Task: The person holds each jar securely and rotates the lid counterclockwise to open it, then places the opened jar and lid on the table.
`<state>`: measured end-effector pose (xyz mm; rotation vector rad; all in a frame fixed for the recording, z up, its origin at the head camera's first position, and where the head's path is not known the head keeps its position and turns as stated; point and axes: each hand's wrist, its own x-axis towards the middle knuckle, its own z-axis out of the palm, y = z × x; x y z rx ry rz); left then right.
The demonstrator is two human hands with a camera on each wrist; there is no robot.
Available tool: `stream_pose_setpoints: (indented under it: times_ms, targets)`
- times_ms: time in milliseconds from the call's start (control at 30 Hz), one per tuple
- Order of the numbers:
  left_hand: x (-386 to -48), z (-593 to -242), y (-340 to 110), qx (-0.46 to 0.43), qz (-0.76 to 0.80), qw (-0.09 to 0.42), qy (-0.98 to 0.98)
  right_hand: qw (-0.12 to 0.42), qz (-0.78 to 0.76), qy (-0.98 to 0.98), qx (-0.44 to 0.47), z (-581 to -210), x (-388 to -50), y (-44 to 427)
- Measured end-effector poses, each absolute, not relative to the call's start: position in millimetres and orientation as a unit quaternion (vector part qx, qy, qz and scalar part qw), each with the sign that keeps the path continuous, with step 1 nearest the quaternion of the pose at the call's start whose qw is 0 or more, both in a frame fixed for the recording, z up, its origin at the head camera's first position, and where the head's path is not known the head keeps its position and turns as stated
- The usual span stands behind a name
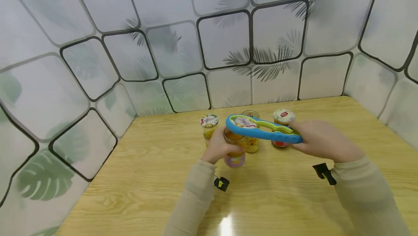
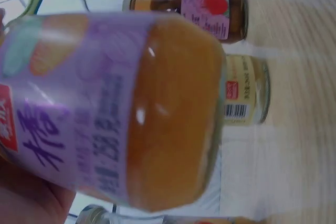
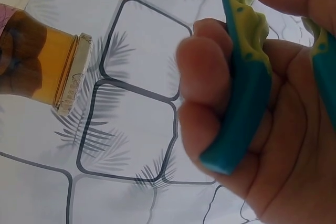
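Note:
My left hand (image 1: 219, 146) grips a glass jar (image 2: 173, 114) with orange contents and a purple label. Whether its base touches the table I cannot tell. A blue and green jar opener (image 1: 253, 133) is in my right hand (image 1: 321, 139), fingers curled around its handles. In the head view, the opener's loop surrounds the jar's white printed lid (image 1: 242, 121). How tightly the loop sits on the lid is not visible. The right wrist view shows the two handles (image 3: 247, 103) apart in the palm.
Three more jars stand close behind: one with a printed lid (image 1: 209, 121) at left, one with yellow contents (image 1: 251, 146) in the middle, one with a white lid (image 1: 283, 115) at right. The wooden table (image 1: 143, 170) meets patterned wall panels (image 1: 225, 43) at the back and sides.

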<state>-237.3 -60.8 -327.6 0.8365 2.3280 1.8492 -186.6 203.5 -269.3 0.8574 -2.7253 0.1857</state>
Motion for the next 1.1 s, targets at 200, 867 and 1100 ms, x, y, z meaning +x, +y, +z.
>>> stream_pose_setpoints:
  times_ms: [200,867,1100]
  targets:
    - [-242,-322,-80,0.195,0.591,-0.016,0.783,0.131,0.062,-0.945,0.294,-271,-187,205]
    - [-251,-309,-142,0.013,0.595,-0.103,0.797,0.088,0.062,-0.954,0.28,-274,-191,200]
    - [-256,-317,-147,-0.02,0.593,-0.102,0.798,0.09,0.062,-0.953,0.281,-276,-193,199]
